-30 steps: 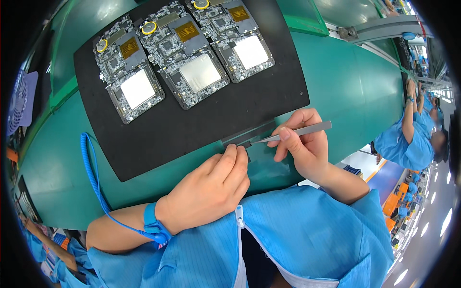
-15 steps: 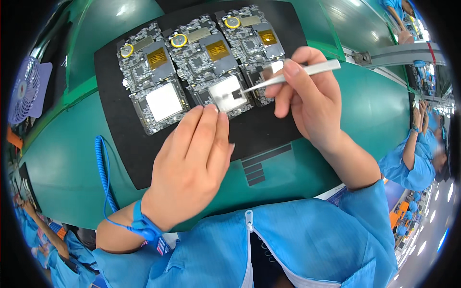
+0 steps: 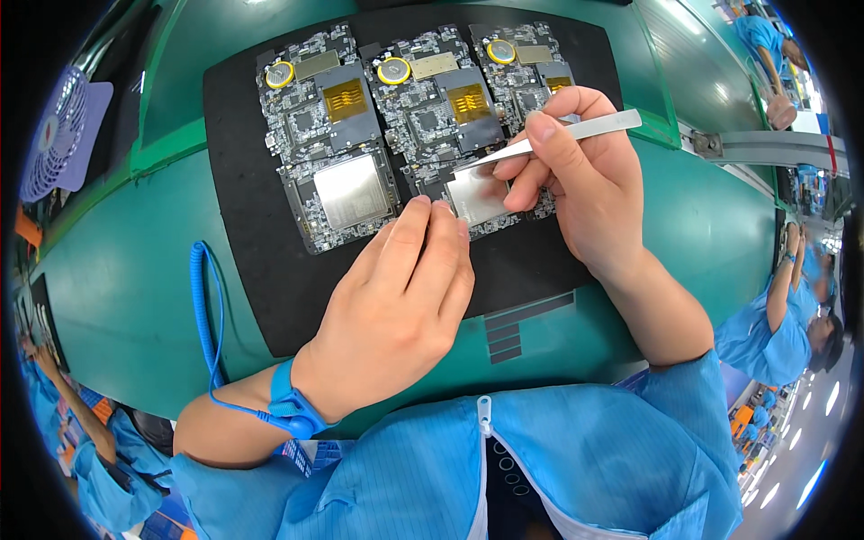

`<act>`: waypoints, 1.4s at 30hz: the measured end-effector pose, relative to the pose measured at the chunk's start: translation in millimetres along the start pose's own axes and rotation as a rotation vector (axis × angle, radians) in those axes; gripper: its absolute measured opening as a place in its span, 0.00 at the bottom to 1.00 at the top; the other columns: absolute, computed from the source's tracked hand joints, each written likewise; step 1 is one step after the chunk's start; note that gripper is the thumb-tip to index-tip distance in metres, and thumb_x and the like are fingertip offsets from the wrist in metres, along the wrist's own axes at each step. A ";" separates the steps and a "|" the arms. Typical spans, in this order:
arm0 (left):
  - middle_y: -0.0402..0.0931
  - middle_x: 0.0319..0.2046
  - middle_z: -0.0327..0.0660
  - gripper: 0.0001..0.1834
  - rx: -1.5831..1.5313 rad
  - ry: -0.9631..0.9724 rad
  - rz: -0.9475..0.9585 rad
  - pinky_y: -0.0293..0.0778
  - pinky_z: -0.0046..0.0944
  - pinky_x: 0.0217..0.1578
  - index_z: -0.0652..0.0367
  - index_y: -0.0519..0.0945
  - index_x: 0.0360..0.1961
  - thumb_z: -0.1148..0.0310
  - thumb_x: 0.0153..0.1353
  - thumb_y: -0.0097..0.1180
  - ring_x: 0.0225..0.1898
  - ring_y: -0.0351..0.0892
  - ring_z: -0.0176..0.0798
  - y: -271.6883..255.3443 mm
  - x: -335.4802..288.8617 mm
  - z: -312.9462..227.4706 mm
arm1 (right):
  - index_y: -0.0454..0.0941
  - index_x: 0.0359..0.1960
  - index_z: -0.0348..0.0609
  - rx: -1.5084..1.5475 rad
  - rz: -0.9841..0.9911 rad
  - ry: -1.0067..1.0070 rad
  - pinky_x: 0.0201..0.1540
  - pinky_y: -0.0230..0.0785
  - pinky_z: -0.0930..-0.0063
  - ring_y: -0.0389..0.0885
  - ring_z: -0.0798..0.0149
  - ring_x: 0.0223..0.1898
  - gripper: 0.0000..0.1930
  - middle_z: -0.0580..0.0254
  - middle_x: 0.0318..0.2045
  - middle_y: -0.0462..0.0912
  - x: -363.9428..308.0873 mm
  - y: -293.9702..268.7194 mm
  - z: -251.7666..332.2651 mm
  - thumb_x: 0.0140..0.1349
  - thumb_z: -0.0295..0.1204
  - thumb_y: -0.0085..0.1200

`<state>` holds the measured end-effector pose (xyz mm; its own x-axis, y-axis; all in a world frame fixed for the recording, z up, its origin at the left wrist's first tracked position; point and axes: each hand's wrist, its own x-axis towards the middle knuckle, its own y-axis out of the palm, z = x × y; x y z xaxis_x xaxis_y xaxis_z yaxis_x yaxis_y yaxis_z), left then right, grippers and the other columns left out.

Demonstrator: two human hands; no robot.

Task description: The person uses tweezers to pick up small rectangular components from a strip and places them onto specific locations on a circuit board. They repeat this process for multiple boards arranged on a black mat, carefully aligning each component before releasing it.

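My right hand (image 3: 594, 180) pinches a pair of silver tweezers (image 3: 580, 132), whose fine tip is at the upper left corner of a silver metal plate (image 3: 477, 194) on the middle circuit board (image 3: 425, 121). Whether anything small is between the tips, I cannot tell. With its fingers stretched out, my left hand (image 3: 391, 292) rests its fingertips at the lower left edge of that same board. To the left lies a similar board (image 3: 306, 121) with its own silver plate (image 3: 354, 192). My right hand partly covers a third board (image 3: 526, 85).
The boards lie on a black mat (image 3: 252, 297) over a green tabletop (image 3: 117, 270). A coiled blue cord (image 3: 200, 297) runs to a wrist strap (image 3: 292, 405) on my left arm. A purple fan (image 3: 67, 139) stands far left. Dark strips (image 3: 506, 342) lie near the front. Co-workers sit at both sides.
The tweezers' tip has gone from the middle plate's right part to its upper left corner. A dark square seen on that plate no longer shows there. The boards appear farther right in view.
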<state>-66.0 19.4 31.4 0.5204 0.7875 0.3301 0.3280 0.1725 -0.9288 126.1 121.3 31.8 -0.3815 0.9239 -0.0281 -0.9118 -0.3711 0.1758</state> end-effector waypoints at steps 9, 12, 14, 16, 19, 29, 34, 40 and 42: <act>0.77 0.46 0.55 0.18 0.043 0.043 -0.079 0.77 0.43 0.53 0.72 0.82 0.40 0.70 0.48 0.57 0.52 0.75 0.54 7.2 -0.8 2.7 | 0.64 0.49 0.39 -0.036 -0.006 -0.032 0.26 0.77 0.83 0.83 0.73 0.24 0.12 0.57 0.28 0.83 -1.7 4.6 -2.0 0.73 0.30 0.51; 0.76 0.48 0.55 0.20 0.020 0.031 -0.061 0.77 0.44 0.52 0.72 0.82 0.42 0.71 0.47 0.60 0.53 0.76 0.54 6.5 0.8 2.1 | 0.64 0.49 0.39 -0.041 -0.012 -0.041 0.26 0.76 0.83 0.83 0.73 0.24 0.12 0.57 0.28 0.83 -1.9 3.7 -3.0 0.73 0.30 0.51; 0.76 0.51 0.55 0.24 -0.016 0.007 -0.026 0.78 0.44 0.51 0.71 0.81 0.47 0.73 0.46 0.67 0.53 0.77 0.54 2.6 1.0 2.0 | 0.64 0.49 0.39 -0.046 -0.019 -0.049 0.26 0.76 0.83 0.83 0.74 0.24 0.12 0.57 0.28 0.83 -2.0 4.6 -3.0 0.73 0.30 0.51; 0.76 0.50 0.56 0.17 -0.033 -0.018 -0.096 0.78 0.45 0.51 0.70 0.81 0.41 0.74 0.49 0.61 0.53 0.76 0.54 7.7 1.3 2.2 | 0.64 0.49 0.39 -0.050 -0.023 -0.052 0.26 0.76 0.83 0.82 0.74 0.23 0.12 0.58 0.28 0.82 -2.1 5.8 -2.9 0.73 0.30 0.51; 0.75 0.51 0.58 0.12 -0.084 -0.059 -0.126 0.76 0.46 0.51 0.67 0.80 0.38 0.75 0.51 0.60 0.53 0.75 0.56 9.4 4.5 3.8 | 0.64 0.49 0.38 -0.063 -0.025 -0.038 0.26 0.76 0.83 0.82 0.75 0.23 0.12 0.58 0.28 0.82 -2.4 7.7 -1.9 0.73 0.30 0.51; 0.66 0.59 0.60 0.24 -0.335 -0.115 0.002 0.69 0.54 0.57 0.65 0.79 0.45 0.74 0.43 0.68 0.59 0.67 0.63 -6.3 8.3 13.2 | 0.72 0.43 0.35 -0.630 0.035 -0.677 0.26 0.75 0.81 0.83 0.72 0.25 0.08 0.59 0.29 0.83 -13.1 1.8 -14.7 0.68 0.25 0.57; 0.67 0.60 0.60 0.27 -0.195 -0.115 -0.015 0.70 0.54 0.58 0.68 0.78 0.50 0.73 0.46 0.67 0.60 0.68 0.62 1.3 1.4 1.9 | 0.74 0.40 0.32 -0.502 -0.038 -0.708 0.26 0.75 0.79 0.83 0.72 0.26 0.06 0.60 0.30 0.83 -18.9 6.4 -28.5 0.66 0.21 0.58; 0.71 0.57 0.59 0.28 -0.003 -0.045 0.033 0.73 0.49 0.57 0.73 0.77 0.55 0.71 0.52 0.64 0.61 0.70 0.59 2.8 -11.3 -10.1 | 0.71 0.43 0.33 -0.586 0.048 -0.698 0.25 0.74 0.79 0.82 0.73 0.25 0.11 0.60 0.29 0.83 -14.1 10.1 -31.4 0.65 0.22 0.60; 0.71 0.57 0.59 0.28 -0.006 -0.031 0.036 0.73 0.49 0.57 0.73 0.77 0.54 0.71 0.52 0.64 0.61 0.70 0.59 2.7 -10.7 -8.3 | 0.70 0.43 0.33 -0.609 0.052 -0.750 0.26 0.74 0.80 0.82 0.73 0.25 0.11 0.60 0.30 0.83 -13.1 9.3 -35.0 0.65 0.22 0.60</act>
<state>-64.1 6.5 26.7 0.5071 0.8114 0.2907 0.3145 0.1399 -0.9389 117.3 102.5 -0.7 -0.4200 0.6454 0.6380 -0.8995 -0.2027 -0.3870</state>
